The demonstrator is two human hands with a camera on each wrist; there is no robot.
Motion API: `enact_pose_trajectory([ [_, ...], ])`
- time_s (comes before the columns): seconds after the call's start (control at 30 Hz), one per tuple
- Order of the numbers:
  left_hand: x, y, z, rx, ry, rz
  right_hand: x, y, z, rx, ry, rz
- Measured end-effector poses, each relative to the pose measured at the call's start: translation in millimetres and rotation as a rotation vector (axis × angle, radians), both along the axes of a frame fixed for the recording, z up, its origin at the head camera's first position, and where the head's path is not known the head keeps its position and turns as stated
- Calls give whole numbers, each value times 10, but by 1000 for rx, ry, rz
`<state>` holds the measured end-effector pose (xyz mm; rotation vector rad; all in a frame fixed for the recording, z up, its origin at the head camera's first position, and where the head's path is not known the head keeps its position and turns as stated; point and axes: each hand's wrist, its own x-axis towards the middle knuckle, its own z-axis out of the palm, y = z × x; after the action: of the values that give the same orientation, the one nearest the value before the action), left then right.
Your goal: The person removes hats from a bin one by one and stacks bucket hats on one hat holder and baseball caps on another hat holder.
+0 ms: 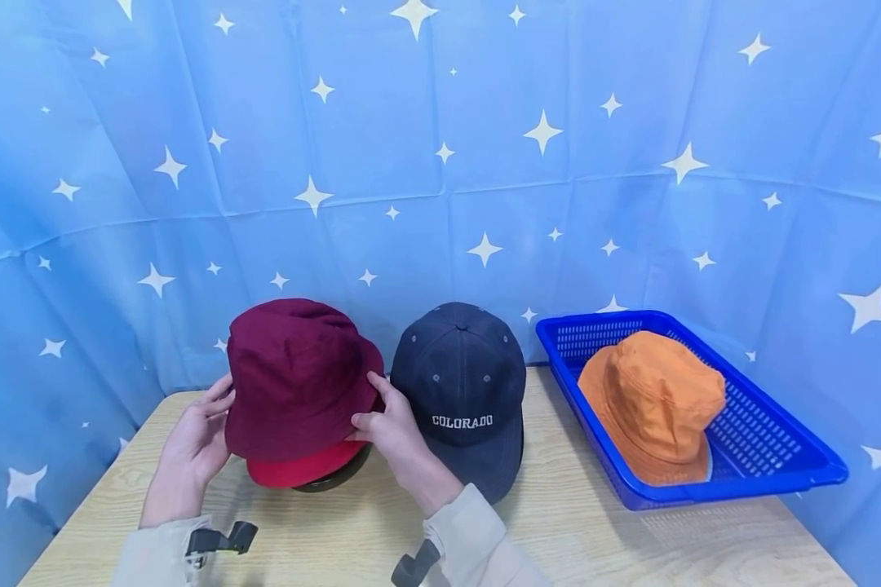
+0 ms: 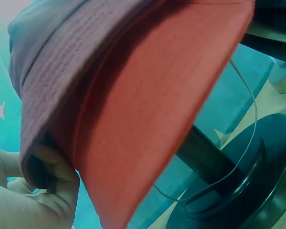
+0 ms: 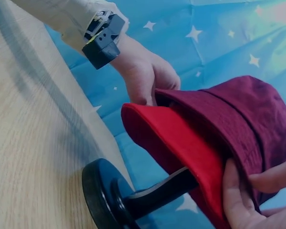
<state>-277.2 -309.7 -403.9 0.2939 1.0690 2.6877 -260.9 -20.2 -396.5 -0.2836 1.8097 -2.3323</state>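
The blue basket (image 1: 741, 489) sits at the desk's (image 1: 338, 530) right edge, its near right corner reaching past it; inside, the orange hat (image 1: 653, 399) lies crown up along the left wall. Toward the desk's back left corner, the maroon hat (image 1: 297, 375) covers most of a red hat (image 1: 286, 471) on a black stand (image 3: 157, 195). The left hand (image 1: 194, 432) and right hand (image 1: 396, 428) each pinch the maroon brim between thumb and fingers, on opposite sides. A navy cap (image 1: 458, 383) stands just beside, near the back edge.
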Motion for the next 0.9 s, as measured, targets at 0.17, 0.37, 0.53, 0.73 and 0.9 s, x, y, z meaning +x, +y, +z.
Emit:
enact_pose_trajectory([
  [0.17,4,-6,-2,-62,-28,31,10,-29,-22,55,13,-31],
  [0.37,-15,-4,-14,-103,-33,42,24,-47,-10,77,16,-45],
  [0.53,-10,-23,-34,-119,-52,47,36,-61,-17,102,6,-61],
  [0.73,-3,-41,-51,-145,-60,66,50,-77,-32,123,1,-65],
  [0.9,-11,-46,-59,-167,-65,77,47,-102,-64,160,14,-63],
])
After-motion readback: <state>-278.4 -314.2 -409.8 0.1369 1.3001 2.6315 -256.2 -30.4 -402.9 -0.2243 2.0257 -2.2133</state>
